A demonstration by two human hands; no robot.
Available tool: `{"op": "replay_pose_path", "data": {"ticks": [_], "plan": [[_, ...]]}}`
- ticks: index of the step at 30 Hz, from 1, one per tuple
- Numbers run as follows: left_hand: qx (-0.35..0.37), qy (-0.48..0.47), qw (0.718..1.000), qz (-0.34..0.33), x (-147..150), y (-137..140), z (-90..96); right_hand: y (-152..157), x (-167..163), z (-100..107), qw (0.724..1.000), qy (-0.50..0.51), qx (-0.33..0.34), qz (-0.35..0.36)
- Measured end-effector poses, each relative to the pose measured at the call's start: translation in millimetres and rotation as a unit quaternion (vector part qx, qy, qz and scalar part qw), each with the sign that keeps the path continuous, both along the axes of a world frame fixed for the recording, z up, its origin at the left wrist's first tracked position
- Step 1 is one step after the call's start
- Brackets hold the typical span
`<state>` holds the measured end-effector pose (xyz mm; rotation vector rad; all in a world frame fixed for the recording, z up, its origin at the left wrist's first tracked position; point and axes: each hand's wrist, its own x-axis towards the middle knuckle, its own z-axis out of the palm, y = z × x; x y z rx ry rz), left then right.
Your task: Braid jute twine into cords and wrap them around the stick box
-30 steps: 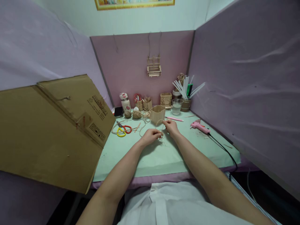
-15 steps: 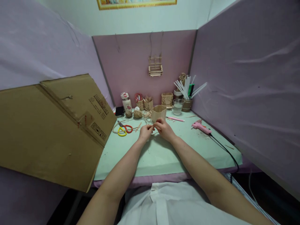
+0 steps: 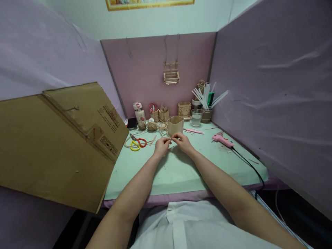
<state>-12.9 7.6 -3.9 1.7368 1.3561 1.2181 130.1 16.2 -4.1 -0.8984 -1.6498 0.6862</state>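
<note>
My left hand (image 3: 162, 146) and my right hand (image 3: 182, 142) meet fingertip to fingertip over the middle of the table. Both are closed in a pinch on a thin tan strand of twine (image 3: 172, 147), mostly hidden by the fingers. Right behind them stands a pale wooden-stick cup (image 3: 175, 126), upright, its lower front partly covered by my right hand. Loose twine (image 3: 163, 128) lies in coils left of the cup, beside two balls of twine (image 3: 152, 126). Scissors (image 3: 135, 143) with red and yellow handles rest to the left, near a small wooden stick (image 3: 153, 140).
A large cardboard sheet (image 3: 64, 148) leans at the left. On the right lies a pink glue gun (image 3: 223, 140) with a black cord. Along the back stand a bottle (image 3: 139, 112), a water cup (image 3: 196, 118), a pot of white glue sticks (image 3: 206, 115) and a pink pen-like tool (image 3: 194, 131).
My right hand's fingers have lowered slightly and drawn a little apart from the left fingertips. My left hand stays nearly in place. The view has shifted a touch.
</note>
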Motion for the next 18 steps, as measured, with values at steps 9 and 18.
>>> {"op": "replay_pose_path", "data": {"ticks": [9,18], "plan": [[0.008,0.058,0.998,-0.013,4.0,-6.3,0.4,-2.3,-0.9,-2.2,0.967,0.126,-0.214,0.056],[0.001,0.043,0.999,-0.024,4.4,-8.6,1.9,-3.3,1.1,0.3,0.962,0.115,-0.24,0.065]]}}
